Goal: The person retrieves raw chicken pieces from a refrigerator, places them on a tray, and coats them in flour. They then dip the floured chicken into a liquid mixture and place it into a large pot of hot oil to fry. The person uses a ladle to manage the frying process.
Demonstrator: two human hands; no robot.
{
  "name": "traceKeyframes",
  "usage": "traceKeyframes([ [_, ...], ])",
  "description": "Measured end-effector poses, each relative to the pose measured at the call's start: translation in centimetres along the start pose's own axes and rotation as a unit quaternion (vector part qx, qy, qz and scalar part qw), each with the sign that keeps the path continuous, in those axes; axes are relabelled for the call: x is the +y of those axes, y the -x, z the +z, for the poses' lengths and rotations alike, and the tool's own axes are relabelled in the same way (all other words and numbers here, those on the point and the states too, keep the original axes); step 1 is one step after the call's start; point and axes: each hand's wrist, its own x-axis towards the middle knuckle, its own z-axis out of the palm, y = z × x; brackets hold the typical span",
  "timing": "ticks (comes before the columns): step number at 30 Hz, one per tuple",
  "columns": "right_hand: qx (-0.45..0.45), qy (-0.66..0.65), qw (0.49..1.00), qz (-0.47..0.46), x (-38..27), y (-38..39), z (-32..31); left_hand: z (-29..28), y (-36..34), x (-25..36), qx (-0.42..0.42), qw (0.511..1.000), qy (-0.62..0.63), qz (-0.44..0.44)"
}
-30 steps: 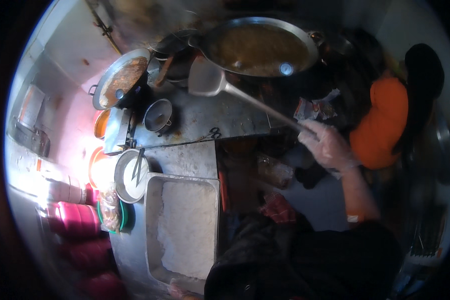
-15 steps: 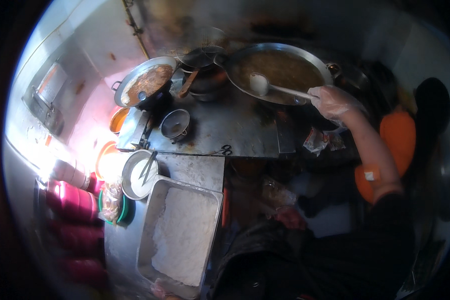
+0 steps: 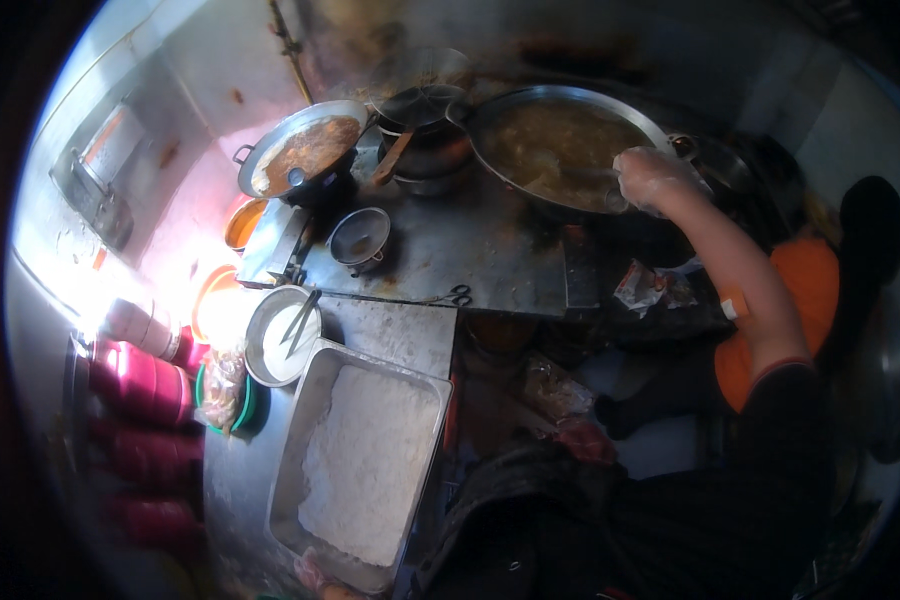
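Note:
My right hand [image 3: 660,180], in a clear plastic glove, is closed round the handle of a ladle [image 3: 604,174] at the right side of a wide pan [image 3: 500,185]. The ladle's bowl is down in the brown liquid [image 3: 570,130] and hardly shows. At the bottom edge, my left hand [image 3: 315,574] is only partly in view beside the near end of a metal tray [image 3: 288,500] of white powder [image 3: 365,460]; its fingers cannot be made out.
A second pan [image 3: 315,150] with reddish-brown contents stands at the back left. Nearer are a small strainer [image 3: 360,238], scissors [image 3: 458,294], and a bowl [image 3: 260,350] of white stuff with tongs [image 3: 300,322] across it. Crumpled packets [image 3: 642,287] lie below the wide pan.
The ladle's bowl, pale and visible above the liquid before, has gone down into it, and the liquid is rippled. My right hand has tilted slightly. The view has shifted a little.

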Motion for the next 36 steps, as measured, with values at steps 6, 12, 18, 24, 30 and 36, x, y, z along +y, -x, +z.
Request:
traceKeyframes([
  [6, 0.013, 0.053, 0.998, -0.016, -1.9, 2.2, -2.0, -2.6, -2.4, -3.3, -0.009, 1.000, 0.011, -0.021],
  [12, 0.087, 0.016, 0.996, 0.010, -1.5, 5.6, -5.2, -4.6, -4.5, -5.6, -0.117, 0.970, -0.208, 0.040],
  [18, 0.110, -0.091, 0.989, -0.033, -1.6, 5.8, -3.9, -4.1, -3.4, -5.7, -0.074, 0.971, -0.210, 0.090],
  [24, -0.103, -0.496, 0.861, 0.042, -5.6, 10.1, 0.6, -3.2, -2.6, -4.6, -0.147, 0.983, 0.094, -0.057],
  [30, -0.217, -0.584, 0.782, 0.020, -12.8, 9.5, 7.5, -2.2, -0.2, -3.3, -0.106, 0.983, 0.136, 0.059],
  [36, -0.241, -0.630, 0.737, 0.045, -21.6, -1.0, 14.8, -2.1, 1.3, -0.2, -0.085, 0.988, 0.102, 0.075],
])
